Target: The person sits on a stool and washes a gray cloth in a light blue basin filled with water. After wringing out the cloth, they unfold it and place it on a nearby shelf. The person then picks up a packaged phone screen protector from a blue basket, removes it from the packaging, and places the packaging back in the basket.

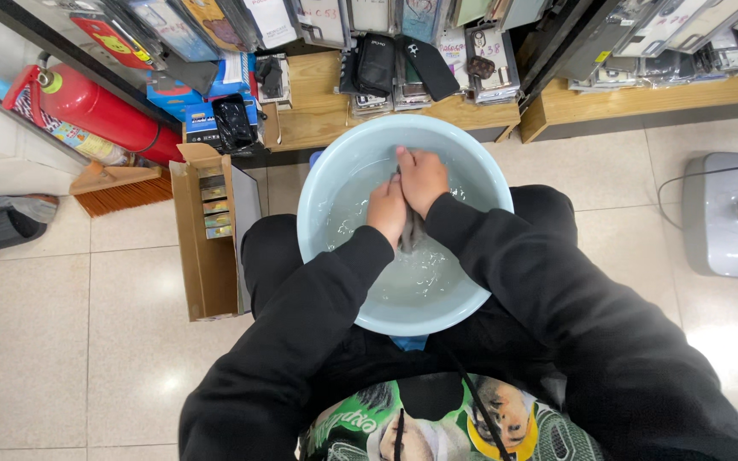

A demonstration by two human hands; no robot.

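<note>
The left hand is closed around a dark grey cloth, fingers curled over its upper part, knuckles toward the camera. The right hand sits just at one o'clock from the left, touching it, and is also clenched on the same cloth, gripping the end that points toward twelve o'clock. So both hands hold one thing, pressed together over the middle of the basin. The cloth's long axis runs roughly from twelve to six o'clock: its top end is hidden in the right fist, and its lower end trails out below the left hand toward six o'clock into the water. The left hand is the nearer to that free trailing end; the right is nearer the far rim.

Outward from the hands: one round pale blue basin, holding clear water with scattered bubbles, resting between the person's knees on the tiled floor. At nine o'clock from the basin stands one open cardboard box. Farther, at ten o'clock, lie one red fire extinguisher and one broom head. At three o'clock sits one grey appliance. Wooden shelves with packaged goods run across twelve o'clock.

Counted: two hands, one cloth, one basin.
</note>
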